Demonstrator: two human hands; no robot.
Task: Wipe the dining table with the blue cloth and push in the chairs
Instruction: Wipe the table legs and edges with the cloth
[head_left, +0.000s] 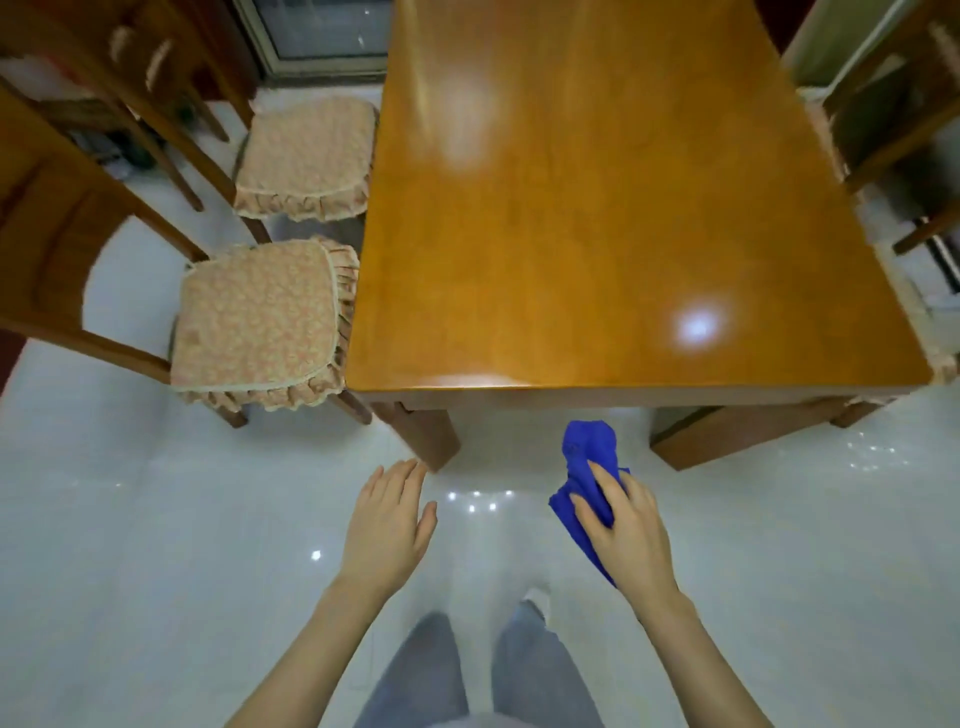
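Head view, looking down over a dining table (623, 208) of glossy orange-brown wood that fills the field from 12 to 2 o'clock; two bright lamp reflections lie on its top. At 9 to 10 o'clock two wooden chairs stand along the table's left side, the near chair (254, 322) and the far chair (306, 156), each with a frilled, floral-print seat cushion; both seats stand out beside the table edge rather than under it. A third chair (893, 104) shows partly at 2 o'clock. The floor (130, 519) is white polished tile with small points of reflected light, and a glazed door frame (322, 31) sits at 11 o'clock. At 5 o'clock the right hand (623, 525) grips the blue cloth (589, 452), fingers curled over the bunched fabric, short of the table's near edge and over the floor. At 7 o'clock the left hand (387, 525) is flat, fingers straight and close together, holding nothing, its fingertips near a table leg (421, 431). Grey trousers (415, 675) show at 6 o'clock.
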